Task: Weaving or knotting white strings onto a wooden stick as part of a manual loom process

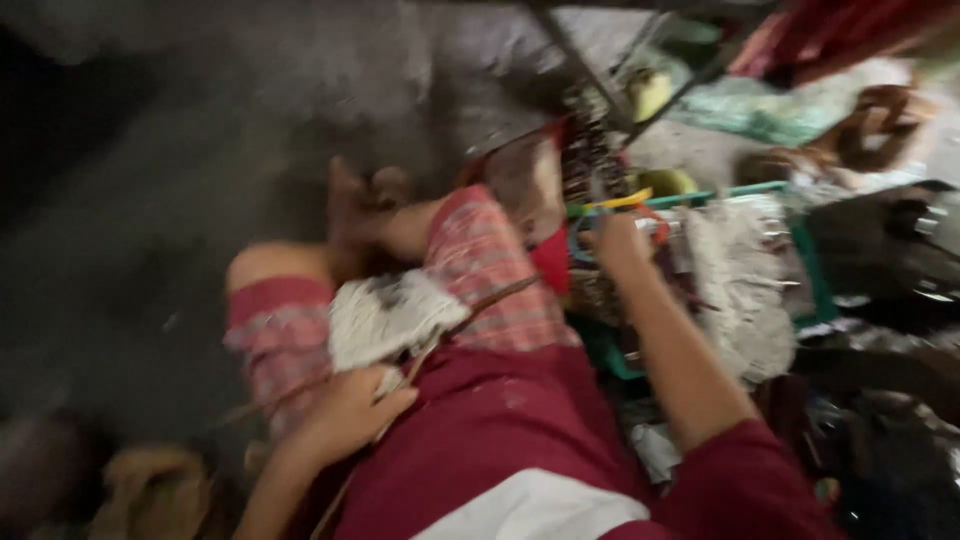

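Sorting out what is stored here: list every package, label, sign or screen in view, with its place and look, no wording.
No package, label, sign or screen can be made out; the picture is motion-blurred.
Nearest to a container: a green crate at right, open-topped, holding whitish fibrous stuff.
The right hand reaches at its rim.
The left hand rests by a whitish bundle on the lap.

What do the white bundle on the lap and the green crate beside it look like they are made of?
White bundle: probably soft cloth or cotton waste, matte and frayed, with dark smudges; the left hand rests just below it. Green crate: likely plastic, judging by its smooth, thin, evenly coloured rim, though blur leaves this open. The right hand reaches into it.
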